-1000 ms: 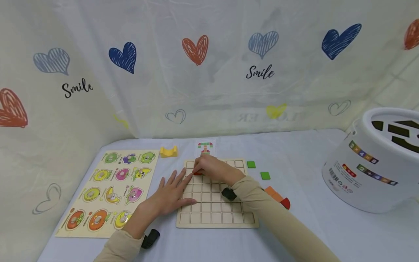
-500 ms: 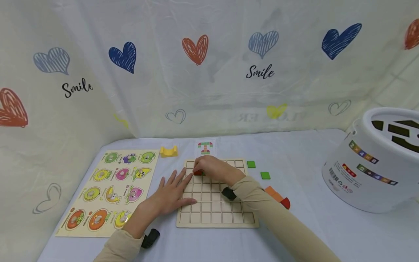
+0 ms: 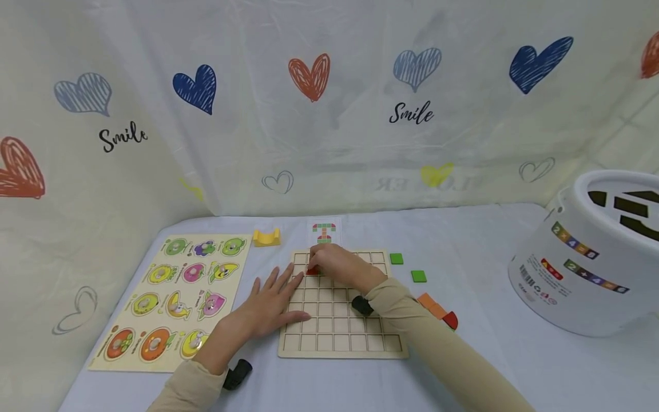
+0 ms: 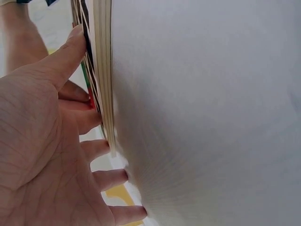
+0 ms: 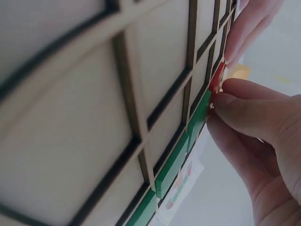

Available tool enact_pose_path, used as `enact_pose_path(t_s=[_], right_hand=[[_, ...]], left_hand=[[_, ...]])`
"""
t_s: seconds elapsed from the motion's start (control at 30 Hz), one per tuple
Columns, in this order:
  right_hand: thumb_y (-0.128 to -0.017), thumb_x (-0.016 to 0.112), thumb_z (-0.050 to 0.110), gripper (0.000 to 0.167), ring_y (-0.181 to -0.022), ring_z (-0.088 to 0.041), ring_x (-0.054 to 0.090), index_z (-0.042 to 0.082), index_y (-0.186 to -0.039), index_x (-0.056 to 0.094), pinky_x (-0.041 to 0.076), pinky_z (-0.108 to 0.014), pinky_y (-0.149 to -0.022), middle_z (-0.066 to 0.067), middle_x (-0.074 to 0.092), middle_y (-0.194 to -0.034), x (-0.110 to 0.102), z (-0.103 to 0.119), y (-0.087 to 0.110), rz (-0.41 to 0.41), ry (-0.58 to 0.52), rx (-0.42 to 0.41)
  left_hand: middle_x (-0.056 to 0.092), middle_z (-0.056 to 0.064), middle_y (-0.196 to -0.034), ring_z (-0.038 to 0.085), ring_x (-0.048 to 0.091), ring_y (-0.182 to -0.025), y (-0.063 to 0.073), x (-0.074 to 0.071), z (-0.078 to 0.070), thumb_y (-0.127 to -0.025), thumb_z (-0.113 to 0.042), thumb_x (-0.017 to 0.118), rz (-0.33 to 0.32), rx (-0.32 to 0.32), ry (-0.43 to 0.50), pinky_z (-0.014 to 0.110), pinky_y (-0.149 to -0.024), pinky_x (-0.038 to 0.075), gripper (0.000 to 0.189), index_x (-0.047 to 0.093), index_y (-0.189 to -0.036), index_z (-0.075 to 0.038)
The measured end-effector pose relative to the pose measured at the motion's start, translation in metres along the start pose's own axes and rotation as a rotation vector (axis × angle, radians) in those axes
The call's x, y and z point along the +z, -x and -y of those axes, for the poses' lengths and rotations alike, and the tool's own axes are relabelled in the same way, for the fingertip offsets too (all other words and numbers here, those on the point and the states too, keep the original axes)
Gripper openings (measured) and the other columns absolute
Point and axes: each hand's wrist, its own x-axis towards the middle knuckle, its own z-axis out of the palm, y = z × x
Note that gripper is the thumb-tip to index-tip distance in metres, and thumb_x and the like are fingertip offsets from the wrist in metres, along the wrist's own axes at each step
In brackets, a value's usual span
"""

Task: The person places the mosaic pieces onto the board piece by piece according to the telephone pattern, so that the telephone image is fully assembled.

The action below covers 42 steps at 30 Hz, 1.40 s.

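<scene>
A wooden grid board (image 3: 325,343) lies on the white-covered table. My left hand (image 3: 268,303) is spread along its left edge, the thumb on the grid and the outer fingertips on the cloth. My right hand (image 3: 340,266) reaches over the board's upper left. There its thumb and bent fingers (image 5: 249,110) pinch at a red tile (image 5: 217,77), partly hidden by the fingertips. Several green tiles (image 5: 171,165) sit in a row of cells beside the red one in the right wrist view; the hand covers most of them in the head view.
A pattern card (image 3: 336,232) lies behind the board. To the right are green squares (image 3: 419,276), orange tiles (image 3: 432,306) and a red rounded tile (image 3: 450,320). A fruit puzzle (image 3: 206,272) lies left, near a yellow arch block (image 3: 266,237). A white bucket (image 3: 556,274) stands right.
My right hand has shifted slightly to the right at the red tile, showing more of it. My left hand stays in place on the board's edge.
</scene>
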Motion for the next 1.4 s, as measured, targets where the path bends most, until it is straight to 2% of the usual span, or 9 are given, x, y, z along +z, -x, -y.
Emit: enact_pose_path(t_s=[0.23, 0.43, 0.57, 0.77, 0.97, 1.07, 1.2, 1.4], right_hand=[[-0.097, 0.074, 0.005, 0.013, -0.096, -0.017, 0.071, 0.005, -0.106, 0.083, 0.057, -0.025, -0.088, -0.004, 0.074, -0.101, -0.001, 0.002, 0.004, 0.021, -0.048, 0.017], [-0.099, 0.071, 0.006, 0.017, -0.108, -0.021, 0.071, 0.007, -0.114, 0.08, 0.057, -0.034, -0.093, -0.005, 0.073, -0.116, -0.018, 0.006, 0.029, 0.022, -0.064, 0.075], [-0.098, 0.073, 0.005, 0.017, -0.109, -0.024, 0.07, 0.005, -0.113, 0.08, 0.058, -0.037, -0.092, -0.007, 0.071, -0.118, -0.036, 0.002, 0.056, -0.011, -0.056, 0.109], [-0.095, 0.075, 0.0, 0.015, -0.1, -0.022, 0.069, 0.006, -0.107, 0.08, 0.059, -0.041, -0.088, -0.002, 0.07, -0.109, -0.054, -0.025, 0.108, -0.041, -0.108, 0.206], [-0.092, 0.076, -0.002, 0.016, -0.095, -0.018, 0.067, 0.008, -0.104, 0.08, 0.059, -0.04, -0.083, 0.001, 0.068, -0.103, -0.061, -0.053, 0.161, -0.038, -0.168, 0.353], [-0.092, 0.077, 0.0, 0.016, -0.094, -0.016, 0.067, 0.009, -0.105, 0.08, 0.059, -0.04, -0.084, 0.003, 0.069, -0.103, -0.061, -0.059, 0.18, -0.015, -0.179, 0.406], [-0.091, 0.079, 0.002, 0.018, -0.094, -0.017, 0.067, 0.009, -0.107, 0.08, 0.06, -0.043, -0.085, 0.003, 0.069, -0.105, -0.059, -0.062, 0.192, -0.007, -0.192, 0.421], [-0.088, 0.083, 0.003, 0.023, -0.095, -0.019, 0.066, 0.005, -0.111, 0.079, 0.06, -0.042, -0.085, 0.0, 0.069, -0.108, -0.053, -0.062, 0.192, -0.001, -0.188, 0.385]], left_hand=[[0.009, 0.015, -0.175, 0.047, 0.006, -0.159, 0.004, -0.009, -0.01, -0.101, -0.063, 0.057, 0.019, -0.001, 0.018, 0.077, -0.118, 0.008, 0.09, 0.025, -0.167, -0.011], [0.011, 0.017, -0.175, 0.048, 0.007, -0.158, 0.007, -0.013, -0.013, -0.101, -0.062, 0.057, 0.021, -0.006, 0.021, 0.077, -0.118, 0.009, 0.089, 0.026, -0.167, -0.011], [0.009, 0.016, -0.175, 0.048, 0.006, -0.158, 0.004, -0.01, -0.01, -0.1, -0.067, 0.053, 0.023, -0.004, 0.011, 0.077, -0.118, 0.007, 0.092, 0.023, -0.168, -0.012], [0.007, 0.015, -0.176, 0.046, 0.004, -0.159, 0.002, -0.007, -0.006, -0.099, -0.069, 0.053, 0.024, -0.005, 0.009, 0.076, -0.119, 0.006, 0.094, 0.021, -0.168, -0.013], [0.01, 0.016, -0.175, 0.047, 0.006, -0.159, 0.004, -0.01, -0.011, -0.101, -0.063, 0.057, 0.033, -0.011, 0.02, 0.077, -0.118, 0.007, 0.09, 0.025, -0.167, -0.011], [0.01, 0.016, -0.175, 0.047, 0.006, -0.159, 0.005, -0.012, -0.014, -0.101, -0.061, 0.058, 0.037, -0.018, 0.018, 0.076, -0.119, 0.008, 0.089, 0.025, -0.167, -0.01], [0.009, 0.016, -0.175, 0.046, 0.006, -0.159, 0.006, -0.013, -0.015, -0.102, -0.061, 0.057, 0.034, -0.019, 0.011, 0.076, -0.119, 0.008, 0.089, 0.024, -0.167, -0.011], [0.009, 0.016, -0.175, 0.046, 0.005, -0.159, 0.005, -0.013, -0.014, -0.101, -0.061, 0.057, 0.035, -0.02, 0.007, 0.076, -0.119, 0.008, 0.089, 0.025, -0.167, -0.011]])
